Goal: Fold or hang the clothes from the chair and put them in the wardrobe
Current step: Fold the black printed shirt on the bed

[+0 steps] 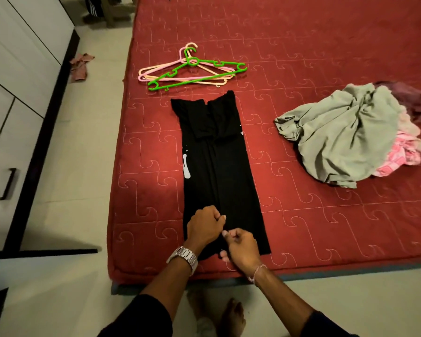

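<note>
The black garment point(216, 166) lies in a long narrow strip on the red bed point(326, 45), its near hem at the mattress edge. Both hands, left point(206, 224) and right point(241, 246), pinch that hem. Lifting both corners evenly should keep the upward fold square.

Matt black cloth garment point(219, 171), quilted red mattress point(326, 57), seemingly glossy plastic hangers point(192, 69).

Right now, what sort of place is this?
Most likely a bedroom: a red quilted mattress with a folded black garment on it, plastic hangers, and white wardrobe doors alongside.
</note>
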### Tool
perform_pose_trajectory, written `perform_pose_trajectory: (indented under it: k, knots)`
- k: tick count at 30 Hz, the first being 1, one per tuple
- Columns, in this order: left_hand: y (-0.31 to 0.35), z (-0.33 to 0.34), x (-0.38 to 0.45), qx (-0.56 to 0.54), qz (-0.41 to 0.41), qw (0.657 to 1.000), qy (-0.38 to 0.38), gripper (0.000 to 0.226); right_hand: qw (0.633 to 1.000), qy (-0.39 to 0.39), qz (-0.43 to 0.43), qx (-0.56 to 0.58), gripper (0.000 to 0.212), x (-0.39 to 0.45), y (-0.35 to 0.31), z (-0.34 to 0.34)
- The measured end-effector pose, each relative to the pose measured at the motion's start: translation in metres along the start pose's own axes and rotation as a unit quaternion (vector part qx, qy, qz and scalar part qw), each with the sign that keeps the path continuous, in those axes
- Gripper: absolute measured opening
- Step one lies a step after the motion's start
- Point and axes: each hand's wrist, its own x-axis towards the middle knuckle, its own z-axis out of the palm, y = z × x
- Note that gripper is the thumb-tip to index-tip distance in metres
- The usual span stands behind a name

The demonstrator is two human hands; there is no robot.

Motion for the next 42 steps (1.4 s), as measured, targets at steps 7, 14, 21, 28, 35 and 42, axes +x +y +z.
perform_pose_trajectory:
  k: [7, 14, 21, 28, 35, 42]
  knots:
    - [-0.018, 0.005, -0.016, -0.02, 0.038, 0.994, 0.098, 0.014, 0.911, 0.149, -0.118, -0.366, 0.048, 0.015, 0.016, -0.016]
    - [-0.034, -0.005, -0.036, 0.029, -0.174, 0.972, 0.153, 0.071, 0.916, 0.245, -0.096, -0.304, 0.047, 0.026, 0.024, -0.052]
    - [-0.061, -0.012, -0.035, -0.199, -0.193, 0.961, 0.012, 0.026, 0.992, 0.094, 0.007, -0.08, 0.03, 0.036, 0.023, -0.065]
    - [-0.065, -0.037, -0.06, -0.521, -0.187, 0.83, -0.069, 0.016, 0.99, 0.042, -0.01, 0.138, 0.028, 0.016, 0.019, -0.08]
    - [-0.09, -0.012, -0.081, -0.344, -0.152, 0.925, -0.053, 0.022, 0.994, 0.109, -0.013, -0.006, 0.025, 0.014, 0.049, -0.088]
    - [-0.093, -0.021, -0.091, -0.36, -0.145, 0.92, -0.049, 0.057, 0.981, 0.117, -0.125, -0.086, 0.037, -0.005, 0.052, -0.098]
